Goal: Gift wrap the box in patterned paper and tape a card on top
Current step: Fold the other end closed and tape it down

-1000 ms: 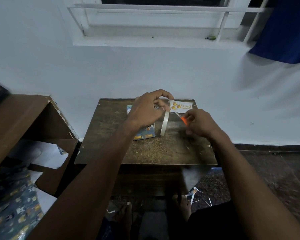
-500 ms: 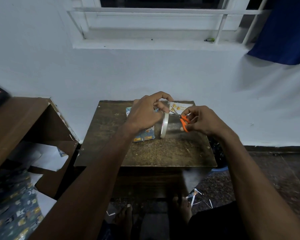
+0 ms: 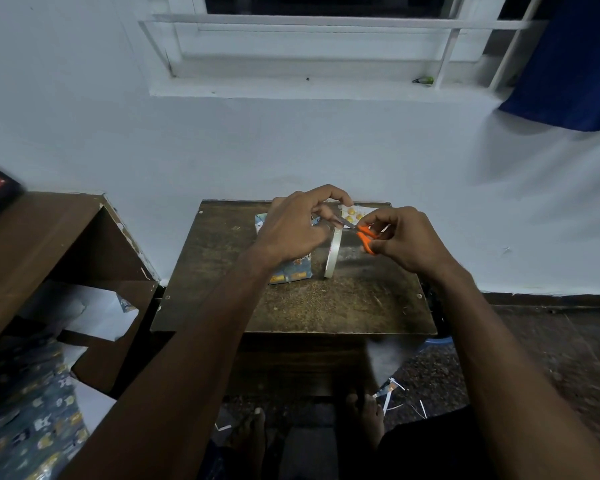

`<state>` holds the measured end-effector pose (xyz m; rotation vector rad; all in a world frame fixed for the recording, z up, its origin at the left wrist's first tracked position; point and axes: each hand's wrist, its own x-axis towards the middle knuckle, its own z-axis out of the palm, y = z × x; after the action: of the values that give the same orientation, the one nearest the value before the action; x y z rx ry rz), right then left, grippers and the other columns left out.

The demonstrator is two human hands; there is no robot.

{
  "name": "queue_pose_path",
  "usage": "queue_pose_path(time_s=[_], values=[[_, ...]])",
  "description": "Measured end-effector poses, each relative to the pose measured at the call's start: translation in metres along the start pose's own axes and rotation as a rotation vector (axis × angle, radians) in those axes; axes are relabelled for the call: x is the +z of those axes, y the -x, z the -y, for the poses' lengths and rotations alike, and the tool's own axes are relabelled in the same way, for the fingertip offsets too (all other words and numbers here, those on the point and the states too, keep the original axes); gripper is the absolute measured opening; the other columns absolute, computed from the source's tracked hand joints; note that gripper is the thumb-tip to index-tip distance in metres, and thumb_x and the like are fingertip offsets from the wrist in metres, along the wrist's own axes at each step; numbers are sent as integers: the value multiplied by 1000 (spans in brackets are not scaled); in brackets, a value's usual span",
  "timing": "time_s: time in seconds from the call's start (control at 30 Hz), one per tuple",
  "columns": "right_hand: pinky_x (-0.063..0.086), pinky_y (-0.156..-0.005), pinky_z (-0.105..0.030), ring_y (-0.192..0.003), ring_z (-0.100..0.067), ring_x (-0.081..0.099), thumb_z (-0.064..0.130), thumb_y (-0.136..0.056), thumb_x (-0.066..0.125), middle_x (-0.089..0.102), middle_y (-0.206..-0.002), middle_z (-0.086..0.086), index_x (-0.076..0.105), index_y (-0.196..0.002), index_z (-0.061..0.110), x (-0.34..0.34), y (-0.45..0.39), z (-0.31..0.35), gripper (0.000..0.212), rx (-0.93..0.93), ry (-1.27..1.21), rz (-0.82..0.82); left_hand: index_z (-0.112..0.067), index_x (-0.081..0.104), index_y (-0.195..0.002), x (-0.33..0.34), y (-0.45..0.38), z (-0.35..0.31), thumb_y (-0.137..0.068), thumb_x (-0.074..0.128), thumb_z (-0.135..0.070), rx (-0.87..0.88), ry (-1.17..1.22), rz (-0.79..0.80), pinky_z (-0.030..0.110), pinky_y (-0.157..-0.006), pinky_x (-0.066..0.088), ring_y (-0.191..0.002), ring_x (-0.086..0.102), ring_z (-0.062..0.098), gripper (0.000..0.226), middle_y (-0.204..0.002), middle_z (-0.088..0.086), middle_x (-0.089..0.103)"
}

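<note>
On the worn wooden table (image 3: 291,306), a thin tape ring (image 3: 333,251) is held on edge by the left hand (image 3: 291,230), fingers pinched on it. Orange-handled scissors (image 3: 364,237), raised since earlier, are gripped by the right hand (image 3: 409,240). The wrapped box (image 3: 291,271) lies at 9 o'clock of the ring, the card (image 3: 355,213) at 12.

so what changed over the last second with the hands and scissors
The right hand lifted the orange-handled scissors off the brown wooden table and brought the blades leftward to the tape pinched by the left hand. The clear tape roll, patterned wrapped box and card stayed put.
</note>
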<state>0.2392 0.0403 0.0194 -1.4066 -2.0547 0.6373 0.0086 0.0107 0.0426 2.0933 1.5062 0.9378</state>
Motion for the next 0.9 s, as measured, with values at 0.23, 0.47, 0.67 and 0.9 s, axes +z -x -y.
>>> queue_pose_path(time_s=[0.23,0.47,0.67,0.9], values=[[48,-69,-26,-78,-1,62,5,-79,86,71,-86,9,82,-102,24,2,0,2,30,-24,47,-16,-39,63,-127,0,-3,3,-87,69,-4,1,10,11,59,-97,50,-60,51,-26,54,-94,-20,79],[49,-68,-22,-81,-11,68,6,-83,84,73,-91,12,82,-107,25,0,-1,0,31,-59,61,-14,-38,48,-143,5,-7,13,-86,82,-27,-31,-5,-8,58,-108,44,-72,55,-22,67,-92,-23,77],[46,-70,-23,-79,-10,66,7,-82,83,78,-93,1,81,-109,23,1,-4,-6,32,4,118,-65,-32,43,-149,5,-9,17,-83,84,-29,-68,-20,-3,55,-110,44,-70,57,-17,78,-86,-25,76],[58,-82,-38,-95,-26,69,19,-89,80,76,-106,-11,82,-109,18,33,-5,-11,20,130,462,75,-32,44,-148,3,-10,17,-86,83,-30,-47,34,23,57,-108,45,-74,55,-20,73,-88,-31,75]])
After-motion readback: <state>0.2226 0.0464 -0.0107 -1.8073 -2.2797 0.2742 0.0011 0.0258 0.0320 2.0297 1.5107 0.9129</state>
